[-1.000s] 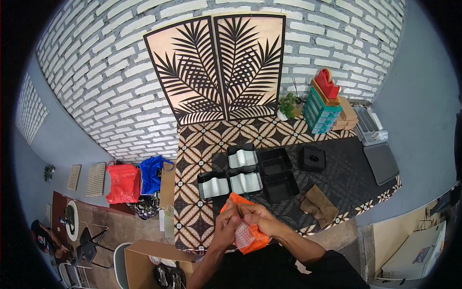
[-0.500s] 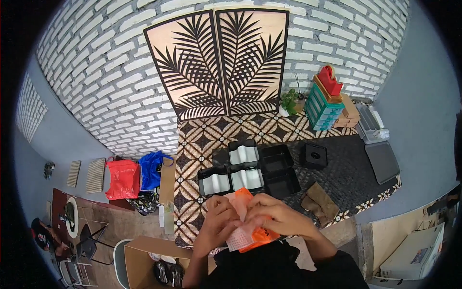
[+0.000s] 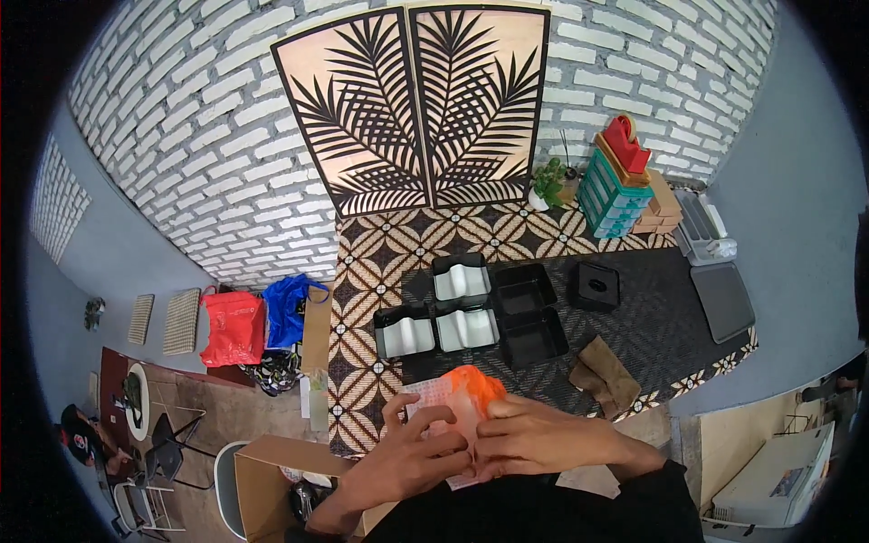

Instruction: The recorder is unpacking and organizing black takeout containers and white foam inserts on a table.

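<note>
Both hands are at the table's near edge on a crinkled orange and pale see-through plastic packet (image 3: 477,384). My left hand (image 3: 421,457) has its fingers bent over the pale, patterned side. My right hand (image 3: 548,436) pinches the packet from the right, fingers curled in. The packet's contents cannot be made out. Just beyond stand three black bins holding curved pale grey inserts: a far bin (image 3: 462,282), a near-left bin (image 3: 405,335) and a near-middle bin (image 3: 467,328). To their right are two black bins without inserts, one farther (image 3: 525,291) and one nearer (image 3: 534,339).
Right of the bins are a black square box (image 3: 596,288), a brown cloth (image 3: 605,378) and a grey tray (image 3: 724,303). A teal drawer unit (image 3: 611,199) and potted plant (image 3: 546,184) stand behind. An open cardboard box (image 3: 272,475) is at lower left; a person (image 3: 90,439) sits farther left.
The packet has turned and bunched, its orange part now at the far side. My left hand's fingers have spread more over it, and my right hand has shifted slightly right and nearer.
</note>
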Available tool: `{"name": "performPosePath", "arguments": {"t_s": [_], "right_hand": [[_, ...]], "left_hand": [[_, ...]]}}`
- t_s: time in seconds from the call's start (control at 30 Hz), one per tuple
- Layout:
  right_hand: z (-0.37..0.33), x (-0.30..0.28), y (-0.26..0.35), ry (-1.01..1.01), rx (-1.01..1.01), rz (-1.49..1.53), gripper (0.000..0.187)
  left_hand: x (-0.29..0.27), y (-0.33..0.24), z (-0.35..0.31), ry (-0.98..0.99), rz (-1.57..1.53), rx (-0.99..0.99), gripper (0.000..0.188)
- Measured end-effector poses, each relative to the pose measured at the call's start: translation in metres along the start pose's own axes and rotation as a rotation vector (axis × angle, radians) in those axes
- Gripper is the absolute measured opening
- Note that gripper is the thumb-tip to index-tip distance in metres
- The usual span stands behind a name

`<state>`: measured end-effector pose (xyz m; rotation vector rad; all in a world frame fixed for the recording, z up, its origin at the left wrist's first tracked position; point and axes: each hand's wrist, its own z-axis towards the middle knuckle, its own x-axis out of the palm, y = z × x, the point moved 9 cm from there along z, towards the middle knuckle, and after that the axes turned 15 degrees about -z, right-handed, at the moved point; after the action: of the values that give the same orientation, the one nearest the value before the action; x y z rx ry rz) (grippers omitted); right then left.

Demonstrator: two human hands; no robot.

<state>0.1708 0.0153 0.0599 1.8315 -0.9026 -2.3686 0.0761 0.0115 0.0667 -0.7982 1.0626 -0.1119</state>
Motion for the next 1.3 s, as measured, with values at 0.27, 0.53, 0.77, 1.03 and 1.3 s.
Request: {"name": "performPosePath", "arguments": {"t_s": [0.27,0.53,0.77,1.03,1.3], "right_hand": [[-0.008,0.000,0.000,-0.107,-0.130,-0.014,0.022],[-0.004,-0.019,-0.015,-0.231,-0.002,0.065,0.020],[0.016,-0.025,-0.057,-0.269,0.456,0.073,0.022],[0.015,-0.023,-0.052,-0.412,0.377,0.134,0.023],[0.010,-0.028,-0.044,-0.513,0.315,-0.073,0.023]], "left_hand": [[-0.009,0.006,-0.005,-0.012,-0.125,0.124,0.022],[-0.014,0.003,-0.004,-0.112,-0.035,0.076,0.019],[-0.008,-0.010,0.013,-0.054,-0.194,0.135,0.025],[-0.027,0.057,0.001,-0.473,-0.289,-0.547,0.025],[-0.014,0.078,-0.005,-0.488,-0.786,-0.527,0.018]]}}
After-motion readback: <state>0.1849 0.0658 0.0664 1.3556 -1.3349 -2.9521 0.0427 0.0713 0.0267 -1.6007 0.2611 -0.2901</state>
